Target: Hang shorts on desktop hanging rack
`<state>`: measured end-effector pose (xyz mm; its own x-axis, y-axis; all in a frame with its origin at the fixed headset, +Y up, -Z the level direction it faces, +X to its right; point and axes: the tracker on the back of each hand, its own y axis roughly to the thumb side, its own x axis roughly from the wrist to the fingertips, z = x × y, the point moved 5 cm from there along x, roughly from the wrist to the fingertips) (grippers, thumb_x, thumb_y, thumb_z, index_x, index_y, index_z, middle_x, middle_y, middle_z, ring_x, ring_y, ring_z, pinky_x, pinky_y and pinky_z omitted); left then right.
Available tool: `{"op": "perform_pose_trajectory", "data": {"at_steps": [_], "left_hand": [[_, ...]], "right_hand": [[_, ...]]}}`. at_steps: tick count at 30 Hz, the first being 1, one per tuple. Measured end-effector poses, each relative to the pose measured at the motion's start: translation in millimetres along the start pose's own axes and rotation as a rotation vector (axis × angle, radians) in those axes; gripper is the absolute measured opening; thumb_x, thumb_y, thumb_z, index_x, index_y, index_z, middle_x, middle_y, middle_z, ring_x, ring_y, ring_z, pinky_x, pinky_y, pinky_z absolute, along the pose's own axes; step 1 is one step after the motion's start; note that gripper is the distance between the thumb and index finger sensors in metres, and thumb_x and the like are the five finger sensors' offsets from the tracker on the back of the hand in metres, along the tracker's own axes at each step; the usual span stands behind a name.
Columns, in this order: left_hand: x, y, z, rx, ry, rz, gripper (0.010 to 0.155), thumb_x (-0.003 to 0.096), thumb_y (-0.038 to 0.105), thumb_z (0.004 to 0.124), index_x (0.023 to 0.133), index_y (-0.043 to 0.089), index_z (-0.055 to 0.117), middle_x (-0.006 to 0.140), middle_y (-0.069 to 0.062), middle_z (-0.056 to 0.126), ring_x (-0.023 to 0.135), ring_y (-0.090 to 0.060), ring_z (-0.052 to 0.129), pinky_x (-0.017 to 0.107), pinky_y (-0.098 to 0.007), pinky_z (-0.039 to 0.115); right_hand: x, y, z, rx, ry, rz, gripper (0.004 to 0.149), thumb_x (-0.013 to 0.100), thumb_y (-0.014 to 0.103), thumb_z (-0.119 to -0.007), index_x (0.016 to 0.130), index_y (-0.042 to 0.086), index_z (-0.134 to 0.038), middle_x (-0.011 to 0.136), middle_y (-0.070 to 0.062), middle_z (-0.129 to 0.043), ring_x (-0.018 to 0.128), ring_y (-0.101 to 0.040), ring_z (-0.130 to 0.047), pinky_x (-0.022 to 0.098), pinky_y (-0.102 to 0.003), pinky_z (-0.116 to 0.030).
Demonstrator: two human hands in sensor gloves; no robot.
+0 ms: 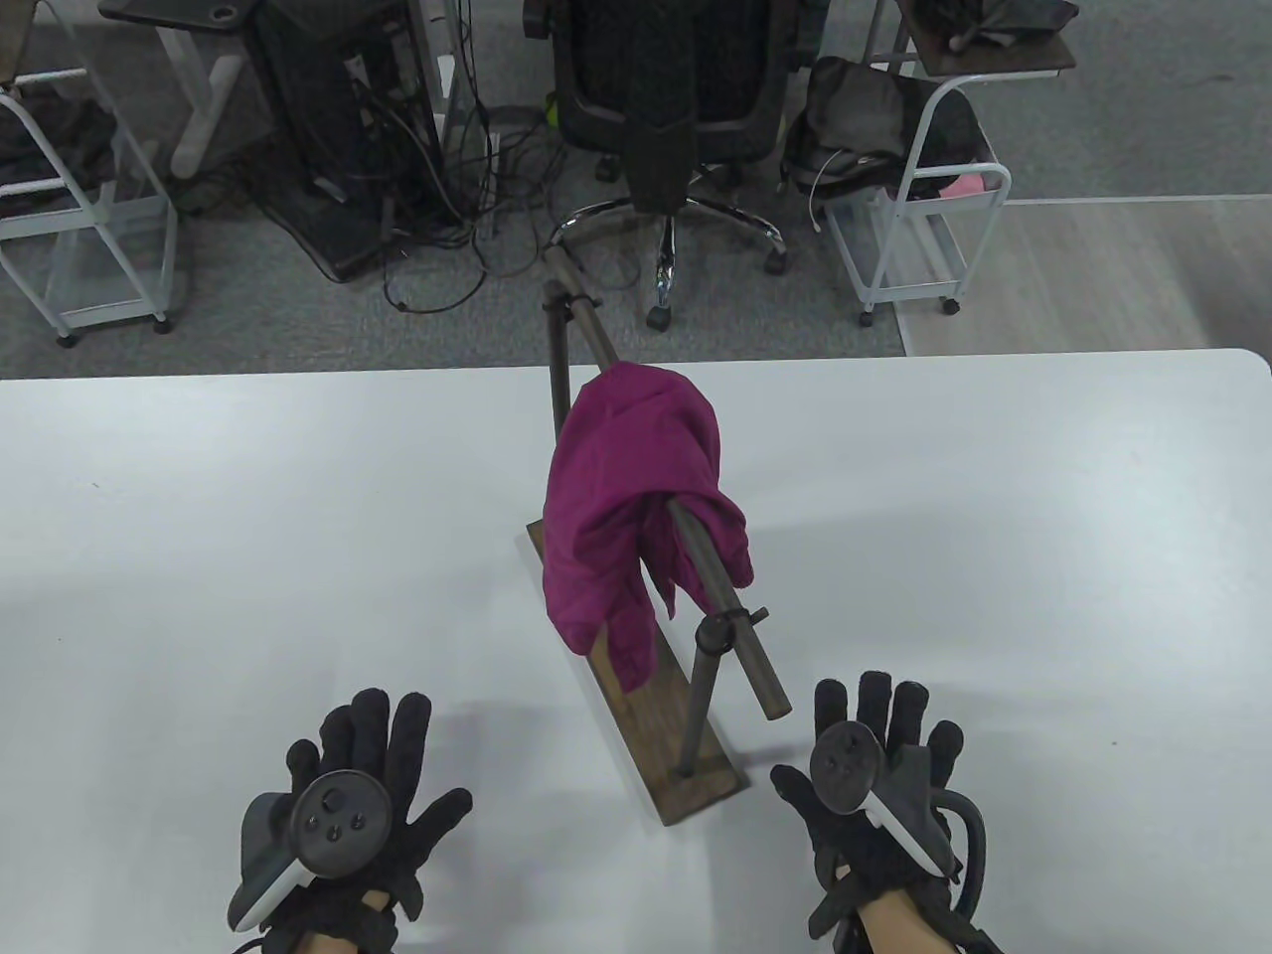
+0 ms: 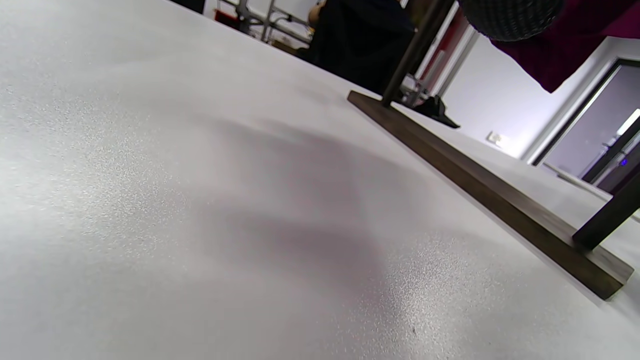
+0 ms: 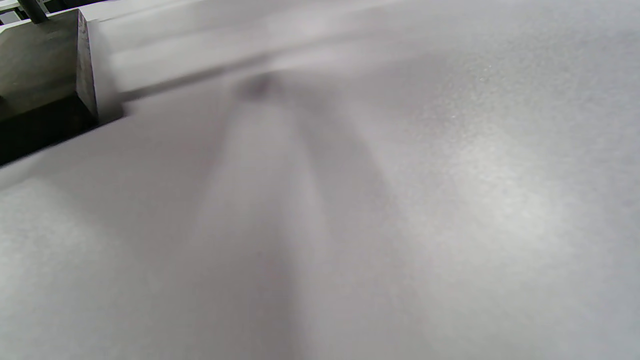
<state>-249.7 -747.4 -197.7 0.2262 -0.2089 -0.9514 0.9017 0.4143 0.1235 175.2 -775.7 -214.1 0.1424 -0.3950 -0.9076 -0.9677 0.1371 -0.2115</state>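
Magenta shorts hang draped over the dark horizontal bar of the desktop rack, whose wooden base stands mid-table. My left hand lies flat on the table left of the base, fingers spread, holding nothing. My right hand lies flat to the right of the base, fingers spread, holding nothing. In the left wrist view the base and a corner of the shorts show. In the right wrist view only the base's end and bare table show.
The white table spreads on both sides of the rack. Beyond its far edge stand an office chair, wire carts and cables on the floor.
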Motion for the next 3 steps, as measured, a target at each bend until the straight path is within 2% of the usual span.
{"op": "perform_pose_trajectory", "data": {"at_steps": [3], "left_hand": [[1.2,3.5,2.4,-0.002,-0.009,0.018,0.087,0.0575,0.063,0.059,0.117,0.025,0.008,0.120,-0.026,0.001,0.108,-0.055,0.005,0.070,-0.073,0.002]], "right_hand": [[0.2,0.4,-0.4,-0.001,0.002,0.000,0.083,0.052,0.066,-0.049,0.095,0.041,0.017,0.101,0.002,0.036,0.094,-0.030,0.037,0.063,-0.061,0.026]]}}
